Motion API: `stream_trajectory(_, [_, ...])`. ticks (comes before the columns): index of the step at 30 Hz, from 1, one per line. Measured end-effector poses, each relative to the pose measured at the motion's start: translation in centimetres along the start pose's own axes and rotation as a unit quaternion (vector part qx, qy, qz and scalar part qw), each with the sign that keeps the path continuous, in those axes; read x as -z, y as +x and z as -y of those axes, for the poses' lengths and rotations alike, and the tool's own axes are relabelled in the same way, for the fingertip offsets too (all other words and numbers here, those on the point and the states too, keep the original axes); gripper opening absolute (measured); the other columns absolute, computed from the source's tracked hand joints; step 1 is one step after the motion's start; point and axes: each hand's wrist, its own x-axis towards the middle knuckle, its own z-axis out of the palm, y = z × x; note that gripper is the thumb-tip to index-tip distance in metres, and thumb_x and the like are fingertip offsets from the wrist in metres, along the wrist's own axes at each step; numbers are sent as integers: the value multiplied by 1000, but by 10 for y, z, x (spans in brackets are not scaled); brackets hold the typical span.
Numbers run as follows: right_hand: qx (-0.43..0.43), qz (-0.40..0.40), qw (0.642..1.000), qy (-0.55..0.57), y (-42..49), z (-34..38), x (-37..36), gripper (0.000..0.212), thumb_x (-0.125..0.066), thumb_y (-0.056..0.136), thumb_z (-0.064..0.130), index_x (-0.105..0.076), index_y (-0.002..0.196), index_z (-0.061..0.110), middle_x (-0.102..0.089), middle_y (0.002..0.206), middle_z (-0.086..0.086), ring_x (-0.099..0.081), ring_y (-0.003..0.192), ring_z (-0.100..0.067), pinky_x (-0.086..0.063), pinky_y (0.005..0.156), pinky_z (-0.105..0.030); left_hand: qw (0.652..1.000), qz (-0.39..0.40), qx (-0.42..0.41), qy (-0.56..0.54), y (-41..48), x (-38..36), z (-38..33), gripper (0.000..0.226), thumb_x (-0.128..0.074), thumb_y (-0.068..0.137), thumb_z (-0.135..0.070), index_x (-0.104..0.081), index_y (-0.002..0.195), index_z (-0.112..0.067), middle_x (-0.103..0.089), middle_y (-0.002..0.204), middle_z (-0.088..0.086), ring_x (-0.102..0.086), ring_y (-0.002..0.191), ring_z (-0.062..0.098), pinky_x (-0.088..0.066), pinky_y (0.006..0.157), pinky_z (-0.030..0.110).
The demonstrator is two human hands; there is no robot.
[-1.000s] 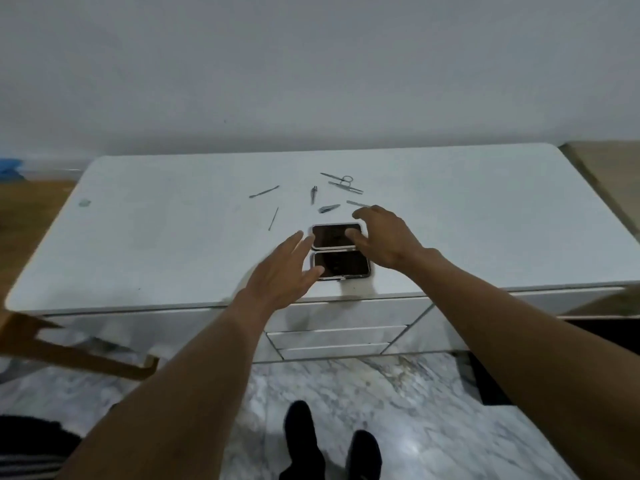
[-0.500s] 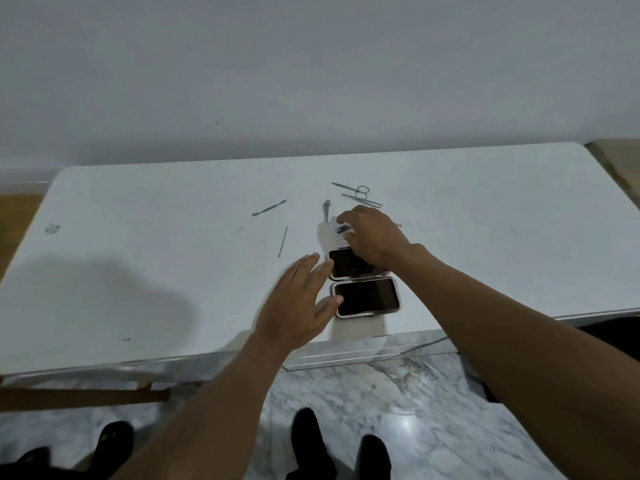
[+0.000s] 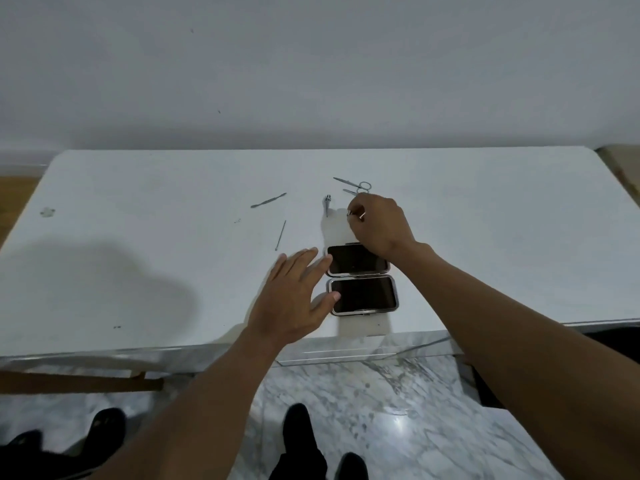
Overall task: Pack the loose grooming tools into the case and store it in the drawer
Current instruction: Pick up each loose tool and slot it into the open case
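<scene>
The grooming case (image 3: 362, 294) lies open flat near the front edge of the white table (image 3: 138, 209), its two dark halves framed in metal. My left hand (image 3: 294, 299) rests with fingers spread against the case's left side. My right hand (image 3: 379, 223) is beyond the case, its fingertips pinched on a small metal tool (image 3: 356, 213). Loose on the table lie small scissors (image 3: 356, 186), a nipper (image 3: 327, 204), a flat pusher (image 3: 268, 200) and a thin pick (image 3: 280, 234).
A plain wall stands behind the table. Drawer fronts (image 3: 346, 353) show just below the table's front edge. A wooden bar (image 3: 79, 381) sits at the lower left over a marble floor. Dark shoes (image 3: 298, 427) stand on the floor.
My right hand has moved from the case's upper half out to the tools and closed on a small metal one. The view has come closer to the table. My left hand stays beside the case.
</scene>
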Motion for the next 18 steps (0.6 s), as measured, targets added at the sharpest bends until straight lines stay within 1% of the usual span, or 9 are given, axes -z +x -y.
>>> stream_trajectory(3, [-38,-18,993,109,-25,-6,16,19,-57,87,18,-57,106,19,-65,78,-3,-61,74,-24,-47,73,-31,1000,5,6,16,0,1,-1,62,-40,94,-56,-43,145,-22,-43,150,5,-35,140,22,-22,118,46])
stream_trajectory(5, [-55,-20,988,142,-44,-13,24,13,-61,85,19,-61,98,18,-63,72,2,-62,68,-20,-48,69,-28,1000,4,11,14,0,2,-2,62,-42,93,-56,-45,144,-21,-44,148,10,-36,138,25,-25,117,47])
stream_trajectory(6, [-70,-15,984,165,-53,-17,27,9,-64,85,19,-64,92,15,-64,70,3,-63,64,-18,-51,68,-29,1000,3,12,13,0,3,-2,62,-42,93,-56,-46,144,-21,-45,146,12,-37,136,27,-28,115,48])
stream_trajectory(8, [-105,5,966,234,-71,-26,28,7,-69,82,16,-67,85,9,-67,68,-3,-66,61,-19,-59,65,-31,1000,3,13,16,0,4,-3,63,-41,93,-57,-47,143,-20,-46,143,15,-39,134,29,-31,113,48])
stream_trajectory(10, [-125,23,951,281,-87,-35,27,5,-70,81,9,-68,85,8,-69,68,-7,-67,61,-20,-62,70,-36,1000,7,15,23,-1,3,-3,65,-37,93,-58,-45,145,-21,-46,144,15,-39,135,30,-29,114,50])
stream_trajectory(12, [-122,37,951,280,-100,-42,23,7,-70,80,6,-68,86,9,-70,67,-8,-68,60,-21,-62,74,-40,999,11,20,44,-2,3,-4,66,-31,93,-60,-42,147,-23,-45,147,12,-38,137,29,-26,114,52])
stream_trajectory(13, [-113,40,958,259,-105,-45,21,7,-70,81,6,-68,86,11,-70,68,-8,-69,60,-20,-61,74,-38,998,15,25,56,-2,3,-4,66,-28,93,-61,-40,148,-25,-43,149,10,-36,139,27,-24,114,54])
stream_trajectory(15, [-88,43,976,197,-111,-47,18,7,-69,82,9,-68,87,14,-72,72,-7,-70,62,-20,-58,73,-32,996,27,31,74,-4,3,-4,67,-22,93,-63,-33,151,-29,-37,154,7,-30,143,25,-19,114,57])
stream_trajectory(18, [-50,40,992,110,-116,-49,15,9,-69,82,16,-70,91,16,-73,81,-5,-68,75,-19,-50,68,-17,997,24,31,72,-7,1,-1,66,-19,94,-64,-26,153,-33,-32,157,4,-24,146,22,-16,117,54])
